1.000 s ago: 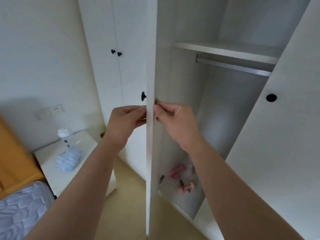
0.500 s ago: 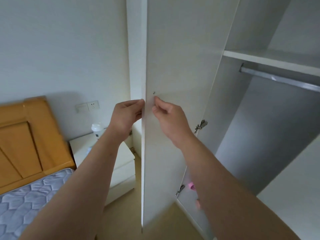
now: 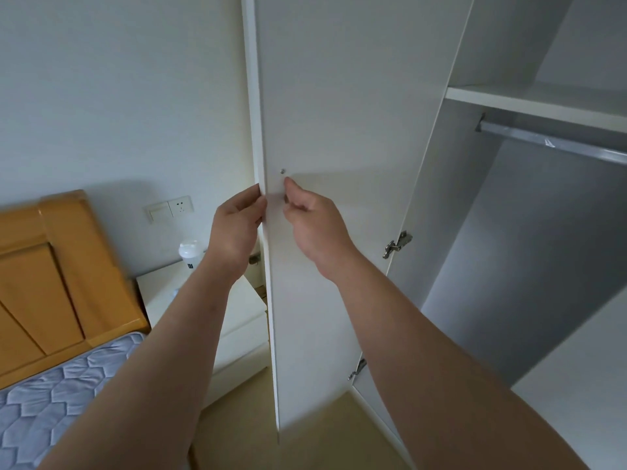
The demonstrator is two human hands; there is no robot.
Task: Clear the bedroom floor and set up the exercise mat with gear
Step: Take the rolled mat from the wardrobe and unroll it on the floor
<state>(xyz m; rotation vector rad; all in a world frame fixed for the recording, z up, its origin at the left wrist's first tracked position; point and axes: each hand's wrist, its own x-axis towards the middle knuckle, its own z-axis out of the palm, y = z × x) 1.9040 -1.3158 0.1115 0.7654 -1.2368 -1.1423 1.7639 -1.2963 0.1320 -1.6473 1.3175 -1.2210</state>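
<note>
While swung open from white wardrobe [image 3: 529, 252], gripping tall white flat-panel door [image 3: 339, 96] at its free edge with left hand [image 3: 234, 228]; right hand [image 3: 315, 222] curled against inner face, just below small metal screw [image 3: 282, 171], hold unclear.

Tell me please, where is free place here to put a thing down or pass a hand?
Free: the shelf above the rail, and the hanging space under it, where nothing hangs. The nightstand shows bare right of the bottle, partly hidden by an arm. Crowded: the door edge, where left hand and right hand are.
</note>
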